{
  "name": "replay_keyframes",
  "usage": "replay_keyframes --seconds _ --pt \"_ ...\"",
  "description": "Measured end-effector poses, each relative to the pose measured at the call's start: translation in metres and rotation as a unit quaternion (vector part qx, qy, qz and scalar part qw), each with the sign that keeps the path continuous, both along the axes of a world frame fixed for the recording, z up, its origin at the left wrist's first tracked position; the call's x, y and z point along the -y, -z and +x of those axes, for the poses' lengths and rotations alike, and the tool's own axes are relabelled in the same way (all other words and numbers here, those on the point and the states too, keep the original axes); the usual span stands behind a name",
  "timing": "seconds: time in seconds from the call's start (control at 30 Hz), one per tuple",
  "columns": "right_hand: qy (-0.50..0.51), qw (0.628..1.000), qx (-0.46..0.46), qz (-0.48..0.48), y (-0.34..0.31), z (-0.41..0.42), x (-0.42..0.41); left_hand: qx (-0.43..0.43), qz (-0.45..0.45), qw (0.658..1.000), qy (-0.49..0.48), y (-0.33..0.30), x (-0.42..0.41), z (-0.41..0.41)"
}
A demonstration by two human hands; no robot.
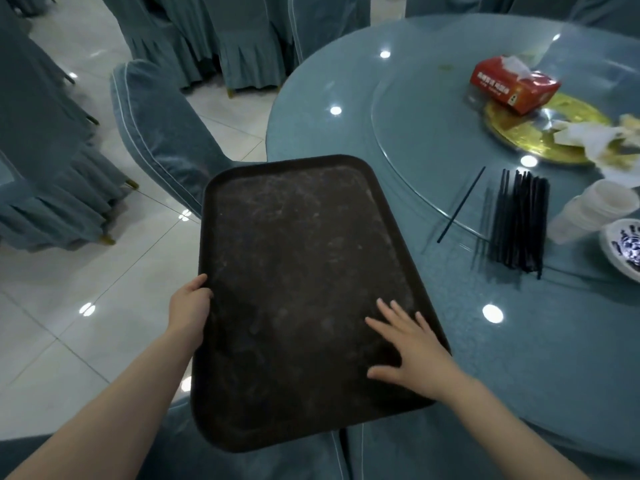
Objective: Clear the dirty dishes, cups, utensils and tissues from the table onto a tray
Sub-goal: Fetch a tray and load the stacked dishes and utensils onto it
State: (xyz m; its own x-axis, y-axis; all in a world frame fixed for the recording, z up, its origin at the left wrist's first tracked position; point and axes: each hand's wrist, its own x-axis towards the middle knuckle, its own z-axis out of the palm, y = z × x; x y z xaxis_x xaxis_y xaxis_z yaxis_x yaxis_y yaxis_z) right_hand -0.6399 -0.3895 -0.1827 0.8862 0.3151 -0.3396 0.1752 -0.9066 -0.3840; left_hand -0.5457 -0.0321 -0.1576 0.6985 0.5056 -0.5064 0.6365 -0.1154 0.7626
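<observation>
A large dark brown tray (294, 258) with nothing on it lies partly over the left edge of the round table (485, 341). My left hand (190, 303) grips the tray's left rim. My right hand (412, 348) rests flat on the tray's near right part, fingers spread. To the right lie a bundle of black chopsticks (519, 220) and one single chopstick (462, 206). Stacked white cups (585, 211) lie on their side beside a blue-and-white bowl (623, 245). Crumpled tissues (602, 140) sit on a gold plate (540, 133).
A red tissue box (512, 84) stands on the glass turntable (415, 116). A covered chair (162, 133) stands just left of the table, behind the tray. More covered chairs line the tiled floor (86, 306) at left and back.
</observation>
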Motion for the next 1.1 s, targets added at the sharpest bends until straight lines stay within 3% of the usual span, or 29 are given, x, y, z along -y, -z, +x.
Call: replay_keyframes --seconds 0.13,0.3,0.6,1.1 --pt "-0.080 0.995 -0.031 -0.056 0.006 -0.031 -0.004 0.005 -0.020 1.000 0.002 -0.006 0.002 0.001" --pt "-0.108 0.990 -0.012 -0.087 0.007 -0.039 -0.006 0.005 -0.037 0.999 0.002 -0.008 0.003 -0.001" --pt "-0.081 0.992 -0.005 -0.101 0.012 -0.020 0.006 0.012 -0.081 0.996 0.033 -0.010 0.003 0.012" --pt "-0.046 0.993 0.049 -0.092 0.019 0.063 -0.011 -0.002 -0.024 0.990 0.141 -0.007 0.003 0.018"
